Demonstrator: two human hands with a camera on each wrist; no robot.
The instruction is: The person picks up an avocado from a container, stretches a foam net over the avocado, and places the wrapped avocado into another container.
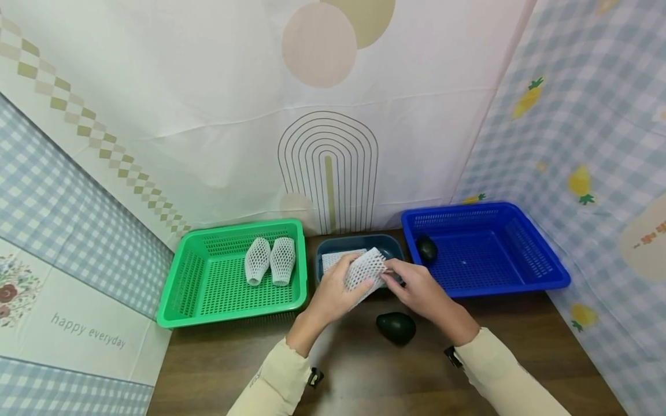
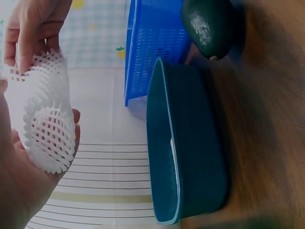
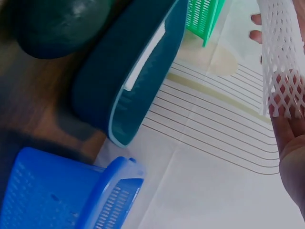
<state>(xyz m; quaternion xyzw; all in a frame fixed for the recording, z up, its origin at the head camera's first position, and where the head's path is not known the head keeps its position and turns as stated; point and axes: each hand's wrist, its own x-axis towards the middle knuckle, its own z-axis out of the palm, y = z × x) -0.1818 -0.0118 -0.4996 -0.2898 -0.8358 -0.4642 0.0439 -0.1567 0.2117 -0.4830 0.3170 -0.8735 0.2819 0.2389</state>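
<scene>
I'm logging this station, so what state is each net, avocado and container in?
Raised net: held, no fruit visible inside
Table avocado: bare, lying on its side
Blue basket: upright, holding one avocado
That avocado: bare
Green basket: upright, holding two nets
Those nets: rounded out, contents unclear
Teal tray: upright, holding flat netting

Brown wooden table (image 1: 374, 381); pale cloth backdrop (image 1: 224, 75) (2 overlapping circles (image 1: 319, 46)).

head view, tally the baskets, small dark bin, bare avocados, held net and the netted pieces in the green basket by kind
Baskets: 2 (green basket, blue basket)
Small bin: 1
Bare avocados: 2 (near avocado, far avocado)
Held net: 1
Netted pieces: 2 (left netted piece, right netted piece)
Total: 8
</scene>
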